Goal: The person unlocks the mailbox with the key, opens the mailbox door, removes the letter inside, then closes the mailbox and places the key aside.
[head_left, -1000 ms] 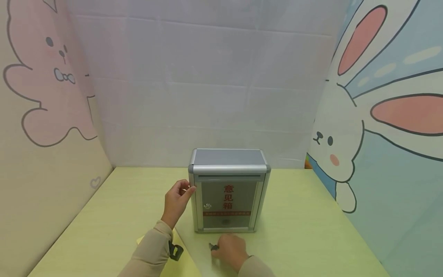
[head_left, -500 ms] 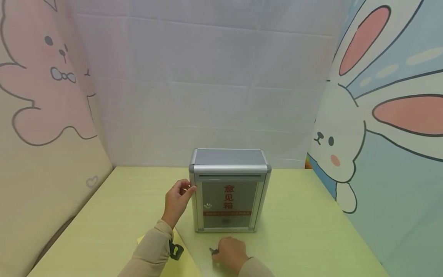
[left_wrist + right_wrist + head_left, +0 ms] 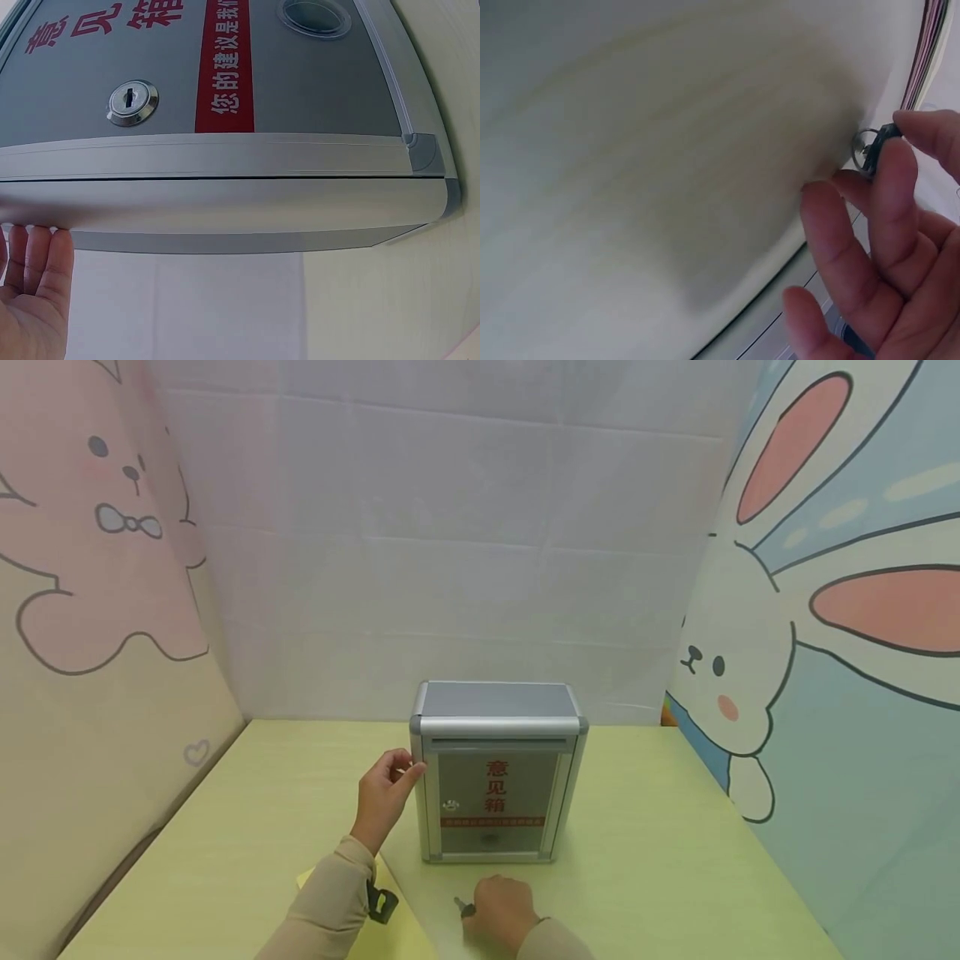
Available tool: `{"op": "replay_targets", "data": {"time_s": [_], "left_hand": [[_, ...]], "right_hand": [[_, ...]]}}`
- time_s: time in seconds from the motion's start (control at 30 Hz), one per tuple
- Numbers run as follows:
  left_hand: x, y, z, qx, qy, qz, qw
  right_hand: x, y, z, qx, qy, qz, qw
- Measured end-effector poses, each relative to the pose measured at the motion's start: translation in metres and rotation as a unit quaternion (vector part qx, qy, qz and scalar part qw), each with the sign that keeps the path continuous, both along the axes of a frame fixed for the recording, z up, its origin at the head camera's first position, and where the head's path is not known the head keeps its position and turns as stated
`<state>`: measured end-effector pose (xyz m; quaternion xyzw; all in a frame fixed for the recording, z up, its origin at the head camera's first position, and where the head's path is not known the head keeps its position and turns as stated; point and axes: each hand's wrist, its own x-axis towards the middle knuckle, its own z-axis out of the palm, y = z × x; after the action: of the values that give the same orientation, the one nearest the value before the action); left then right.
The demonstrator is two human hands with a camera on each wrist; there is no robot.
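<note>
A grey metal suggestion box (image 3: 491, 735) with red characters stands upright on the table. Its front door has a round lock (image 3: 133, 103) with a vertical keyhole, left of the lettering in the head view. My left hand (image 3: 384, 797) touches the box's left side; the left wrist view shows straight fingers (image 3: 58, 259) with their tips against that side. In front of the box, low over the table, my right hand (image 3: 504, 908) pinches a key (image 3: 464, 907) between thumb and finger. A black head and small metal ring (image 3: 862, 150) show in the right wrist view.
Under my left forearm lies a yellow sheet (image 3: 390, 918). The pale yellow table (image 3: 652, 852) reaches back to a white cloth wall (image 3: 450, 543). Printed panels with cartoon figures flank both sides.
My right hand with the key has drawn back very slightly from the box, and the key's blade has tilted a little. The left hand stays at the box's side.
</note>
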<state>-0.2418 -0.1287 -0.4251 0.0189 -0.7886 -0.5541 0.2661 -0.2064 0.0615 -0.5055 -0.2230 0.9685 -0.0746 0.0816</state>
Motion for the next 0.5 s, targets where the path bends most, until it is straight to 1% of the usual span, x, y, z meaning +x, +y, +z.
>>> {"op": "replay_targets", "data": {"time_s": [0.1,0.3,0.4,0.5], "left_hand": [[0.0007,-0.0007,-0.0012,-0.002,0.001,0.002,1.0000],[0.0011,-0.0018,-0.0015,-0.004,0.003,0.009,1.0000],[0.0012,-0.0010,-0.0015,-0.021,0.021,0.011,0.9995],[0.0015,0.0005,-0.0022,-0.052,0.047,0.014,0.9974]], "right_hand": [[0.0010,-0.0001,-0.0011,0.011,0.007,0.008,0.9999],[0.0038,-0.0017,-0.0027,0.030,0.033,0.023,0.9987],[0.0051,-0.0023,-0.0025,0.037,0.048,0.028,0.9977],[0.0055,-0.0018,-0.0028,0.040,0.056,0.033,0.9971]]}}
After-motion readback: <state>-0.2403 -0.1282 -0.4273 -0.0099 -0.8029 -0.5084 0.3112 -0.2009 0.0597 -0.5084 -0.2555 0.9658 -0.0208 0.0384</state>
